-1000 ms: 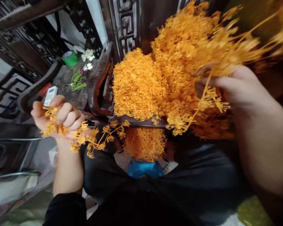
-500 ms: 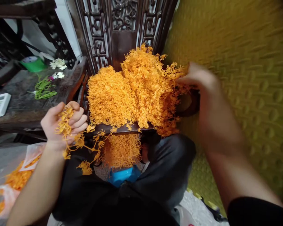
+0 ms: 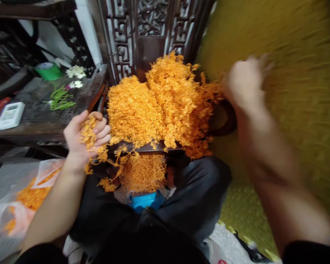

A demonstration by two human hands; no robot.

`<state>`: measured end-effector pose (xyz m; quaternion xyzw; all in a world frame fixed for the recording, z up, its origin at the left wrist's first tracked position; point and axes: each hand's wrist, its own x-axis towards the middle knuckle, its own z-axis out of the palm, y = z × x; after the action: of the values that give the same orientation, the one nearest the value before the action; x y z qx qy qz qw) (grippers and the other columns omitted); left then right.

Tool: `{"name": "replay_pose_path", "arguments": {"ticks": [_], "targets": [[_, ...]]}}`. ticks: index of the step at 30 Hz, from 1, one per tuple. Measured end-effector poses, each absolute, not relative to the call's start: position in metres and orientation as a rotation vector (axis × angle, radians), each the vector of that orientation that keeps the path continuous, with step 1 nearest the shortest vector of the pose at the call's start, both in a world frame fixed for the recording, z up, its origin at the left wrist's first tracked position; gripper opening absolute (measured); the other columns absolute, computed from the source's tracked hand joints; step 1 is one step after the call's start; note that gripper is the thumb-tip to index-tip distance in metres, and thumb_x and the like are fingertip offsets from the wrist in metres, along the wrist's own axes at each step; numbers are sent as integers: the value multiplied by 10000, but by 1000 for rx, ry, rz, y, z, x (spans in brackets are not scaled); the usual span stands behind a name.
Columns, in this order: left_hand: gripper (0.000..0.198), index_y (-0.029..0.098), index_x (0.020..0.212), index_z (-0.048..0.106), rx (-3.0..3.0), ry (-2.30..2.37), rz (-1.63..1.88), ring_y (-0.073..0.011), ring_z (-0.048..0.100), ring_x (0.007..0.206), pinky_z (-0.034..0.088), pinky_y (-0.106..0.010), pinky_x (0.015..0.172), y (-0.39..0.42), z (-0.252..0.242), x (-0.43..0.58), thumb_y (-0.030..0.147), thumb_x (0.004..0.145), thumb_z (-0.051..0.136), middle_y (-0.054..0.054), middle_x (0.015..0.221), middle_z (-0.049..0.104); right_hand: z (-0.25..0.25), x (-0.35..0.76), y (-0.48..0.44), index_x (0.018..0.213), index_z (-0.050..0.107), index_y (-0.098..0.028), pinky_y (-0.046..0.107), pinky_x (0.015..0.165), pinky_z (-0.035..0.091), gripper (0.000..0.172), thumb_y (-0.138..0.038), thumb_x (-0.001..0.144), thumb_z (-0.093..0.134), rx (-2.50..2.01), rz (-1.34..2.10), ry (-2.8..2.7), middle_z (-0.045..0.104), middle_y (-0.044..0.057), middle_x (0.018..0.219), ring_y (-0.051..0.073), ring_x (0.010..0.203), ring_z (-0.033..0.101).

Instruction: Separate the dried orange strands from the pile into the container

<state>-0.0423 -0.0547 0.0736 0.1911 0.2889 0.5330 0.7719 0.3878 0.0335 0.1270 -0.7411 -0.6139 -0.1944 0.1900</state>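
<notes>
My left hand [image 3: 81,135] is closed around a clump of orange plastic flower strands [image 3: 88,134], and their thin stems and small blossoms trail down toward my lap. In front of me a large heap of orange plastic flowers [image 3: 148,113] covers a dark wooden seat. My right hand [image 3: 244,80] is out at the heap's right side, in front of the yellow mat, close to sprigs that stick out there. Motion smears its fingers, so I cannot make out whether it holds anything.
A blue container [image 3: 145,201] with orange stems [image 3: 144,172] above it stands between my legs. On the left bench lie green tape [image 3: 48,72], green stems [image 3: 61,98] and a white remote [image 3: 11,115]. A plastic bag [image 3: 48,174] holds orange pieces. A textured yellow mat [image 3: 305,146] rises at right.
My right hand has moved up and to the right, away from the heap's edge. My left hand keeps its hold on the orange strands. The whole view has shifted slightly.
</notes>
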Motion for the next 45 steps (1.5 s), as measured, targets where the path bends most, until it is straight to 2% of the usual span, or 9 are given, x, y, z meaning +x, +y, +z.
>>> {"name": "replay_pose_path", "arguments": {"ticks": [4, 8, 12, 18, 21, 27, 33, 39, 45], "targets": [[484, 211, 849, 674, 379, 658, 1269, -77, 266, 373, 169, -198, 339, -56, 69, -30, 582, 1023, 418, 43, 509, 361, 115, 297, -21, 1323, 690, -44, 614, 1082, 434, 640, -583, 1005, 554, -1546, -287, -2134, 660, 296, 1312, 428, 1335, 565], [440, 204, 881, 689, 440, 664, 1425, -72, 313, 393, 239, -201, 355, -58, 59, -9, 539, 1022, 441, 32, 548, 414, 45, 200, -70, 1516, 485, -114, 493, 1036, 546, 927, -590, 794, 818, -839, 774, -2388, 653, 196, 1376, 356, 1230, 645], [528, 239, 1119, 709, 583, 810, 1482, -163, 618, 655, 465, -237, 522, -55, 53, 3, 682, 957, 471, -54, 786, 641, -13, 156, -86, 1199, 647, -142, 334, 729, 554, 380, -457, 1044, 501, -762, 1383, -2238, 725, 28, 789, 180, 713, 679], [848, 214, 1431, 572, 853, 1084, 1113, -334, 635, 1227, 561, -397, 889, -48, 44, -11, 831, 911, 311, -167, 1368, 637, -19, 188, -66, 1026, 689, -167, 301, 628, 404, 471, -437, 1101, 310, -1112, 816, -2201, 666, 45, 712, 169, 652, 612], [868, 146, 1337, 637, 1074, 1193, 848, -314, 678, 1096, 556, -378, 848, -56, 37, -7, 843, 865, 429, -178, 1264, 692, -20, 199, -60, 1031, 697, -158, 324, 570, 328, 445, -389, 1088, 321, -1371, 457, -2440, 718, 102, 737, 216, 609, 642], [352, 152, 899, 717, 1560, 1434, 830, -150, 577, 696, 449, -258, 634, -62, 16, 12, 499, 848, 752, -26, 787, 684, -17, 195, -68, 1186, 682, -98, 328, 549, 367, 315, -295, 1034, 488, -1272, 384, -2730, 763, 166, 852, 283, 720, 731], [329, 160, 957, 720, 1442, 1369, 977, -139, 592, 706, 478, -258, 671, -51, 7, 11, 482, 889, 727, -24, 855, 708, -11, 199, -54, 1354, 609, -180, 402, 789, 574, 696, -638, 845, 734, -1123, 1189, -1859, 741, 135, 1153, 266, 931, 716], [377, 161, 858, 670, 1339, 1275, 975, -124, 532, 649, 431, -244, 603, -59, 6, 21, 523, 845, 775, 2, 732, 620, -16, 206, -35, 1697, 33, -283, 464, 851, 607, 1189, -649, 828, 758, -1027, 1081, -1580, 458, 183, 1556, 315, 1111, 669], [409, 161, 672, 572, 1428, 1312, 940, -115, 465, 643, 394, -246, 614, -67, 4, 37, 475, 857, 757, 21, 654, 536, -4, 202, -32, 1473, 528, -195, 458, 1010, 510, 755, -606, 875, 734, -913, 702, -1854, 589, 149, 1341, 306, 1198, 604]]}}
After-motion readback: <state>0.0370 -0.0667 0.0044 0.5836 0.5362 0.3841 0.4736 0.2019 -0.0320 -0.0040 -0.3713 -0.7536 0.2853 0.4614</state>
